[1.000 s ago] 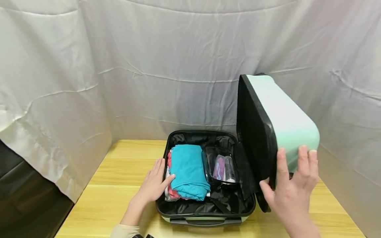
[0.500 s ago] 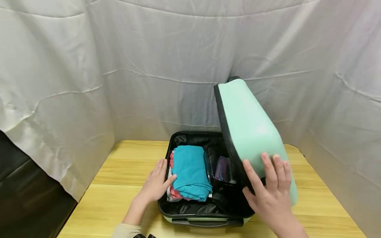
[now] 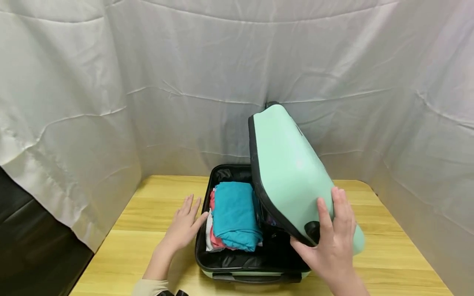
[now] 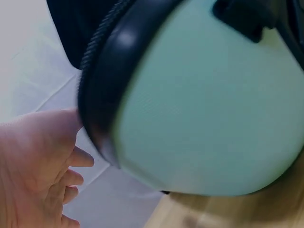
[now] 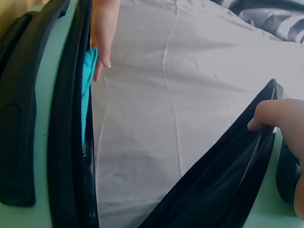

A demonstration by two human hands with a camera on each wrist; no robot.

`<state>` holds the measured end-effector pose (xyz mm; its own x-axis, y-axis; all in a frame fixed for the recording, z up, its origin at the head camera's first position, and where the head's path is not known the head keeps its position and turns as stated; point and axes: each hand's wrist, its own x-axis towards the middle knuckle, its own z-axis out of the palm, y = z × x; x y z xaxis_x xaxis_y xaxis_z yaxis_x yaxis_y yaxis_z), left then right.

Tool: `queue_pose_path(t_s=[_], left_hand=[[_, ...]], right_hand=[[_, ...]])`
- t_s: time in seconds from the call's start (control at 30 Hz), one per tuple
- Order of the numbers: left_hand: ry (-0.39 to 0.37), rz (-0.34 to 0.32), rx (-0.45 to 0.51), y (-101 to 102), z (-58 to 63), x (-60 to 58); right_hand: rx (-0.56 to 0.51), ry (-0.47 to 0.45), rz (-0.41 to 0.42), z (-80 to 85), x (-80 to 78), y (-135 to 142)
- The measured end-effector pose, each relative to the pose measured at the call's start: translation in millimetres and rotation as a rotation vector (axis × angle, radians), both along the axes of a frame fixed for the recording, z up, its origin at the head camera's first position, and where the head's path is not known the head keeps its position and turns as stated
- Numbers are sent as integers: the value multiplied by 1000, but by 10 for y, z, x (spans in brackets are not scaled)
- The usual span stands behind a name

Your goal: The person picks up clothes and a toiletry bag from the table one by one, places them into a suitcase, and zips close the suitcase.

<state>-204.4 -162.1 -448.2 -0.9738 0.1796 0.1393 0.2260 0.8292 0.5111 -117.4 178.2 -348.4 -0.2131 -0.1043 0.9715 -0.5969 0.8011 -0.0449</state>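
A mint-green suitcase stands half open, its lid (image 3: 292, 172) tilted over the right part of the black-lined base (image 3: 237, 260). My right hand (image 3: 333, 240) holds the lid's near corner, fingers spread on the shell. In the right wrist view its thumb (image 5: 273, 114) hooks over the zipped rim. Beside the base's left rim is my left hand (image 3: 181, 230), fingers straight and apart, thumb tip at the rim. A folded teal garment (image 3: 237, 216) lies inside on pink clothing (image 3: 215, 241) and white cloth. The lid mostly hides a dark pouch at the right.
The suitcase sits on a wooden table (image 3: 148, 213). A black carry handle (image 3: 257, 278) is on its near side. Pale curtains (image 3: 196, 61) hang behind and at both sides. Something black (image 3: 33, 230) shows at the lower left.
My right hand has swung the lid leftward and down over the base, covering the pouch. My left hand has shifted slightly left, its fingers spreading away from the rim.
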Motion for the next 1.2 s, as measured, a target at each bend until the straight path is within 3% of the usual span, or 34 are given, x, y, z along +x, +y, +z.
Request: queue_pose_path(t_s=[0.2, 0.47, 0.63, 0.93, 1.2], left_hand=[[35, 35, 2, -120, 119, 17], [71, 52, -1, -131, 253, 42], [109, 56, 16, -164, 331, 89], [191, -7, 107, -130, 495, 204], [242, -80, 184, 2, 566, 287]], right_hand=[[68, -27, 39, -24, -1, -73], [170, -36, 119, -87, -24, -162], [213, -73, 122, -144, -11, -220], [320, -34, 106, -236, -1, -440], [420, -97, 118, -376, 31, -586]])
